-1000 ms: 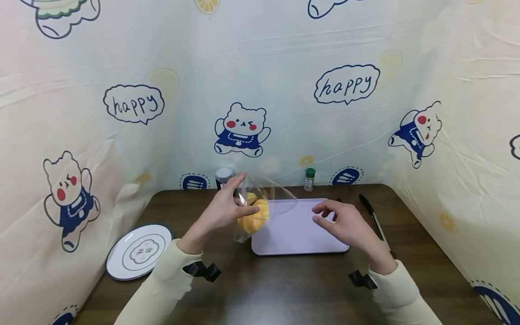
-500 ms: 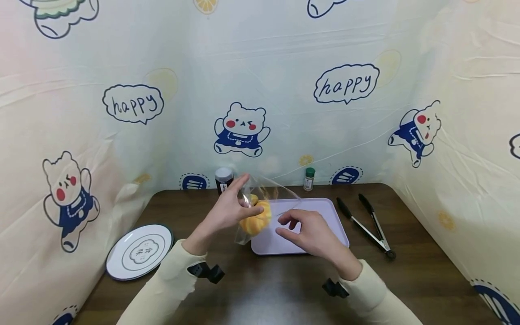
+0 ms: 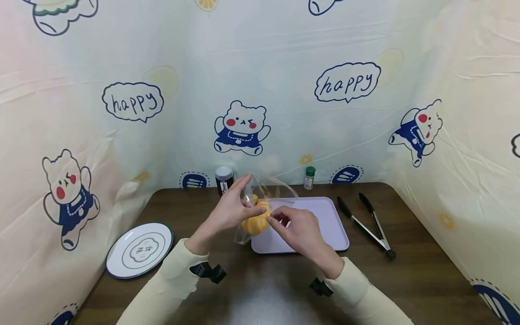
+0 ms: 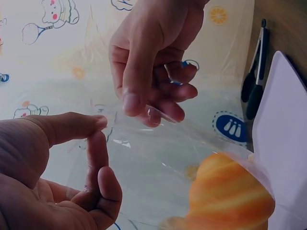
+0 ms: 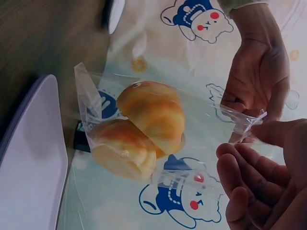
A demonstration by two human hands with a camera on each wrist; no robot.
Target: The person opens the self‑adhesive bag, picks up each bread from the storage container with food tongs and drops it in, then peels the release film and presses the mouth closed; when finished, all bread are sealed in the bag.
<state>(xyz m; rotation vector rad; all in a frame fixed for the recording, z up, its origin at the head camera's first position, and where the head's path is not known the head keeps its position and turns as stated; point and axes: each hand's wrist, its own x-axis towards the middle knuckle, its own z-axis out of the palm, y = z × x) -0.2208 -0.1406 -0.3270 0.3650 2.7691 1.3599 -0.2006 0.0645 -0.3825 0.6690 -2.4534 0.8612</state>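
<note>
A clear plastic bag holding two golden bread rolls hangs over the left part of the lilac tray. My left hand pinches the bag's upper edge between thumb and forefinger, seen closely in the left wrist view. Beside it my right hand has come to the same edge, thumb and forefinger gripping the film, the other fingers loosely bent. In the right wrist view the rolls lie against each other at the end of the bag away from both hands.
Black-and-silver tongs lie spread to the right of the tray. A white plate with a dark rim is at the table's left. Along the back edge stand a dark jar with a grey lid and a green-capped shaker.
My right hand has moved left from over the tray's right side to the bag and now pinches its edge. The left hand has shifted slightly right with the bag.
</note>
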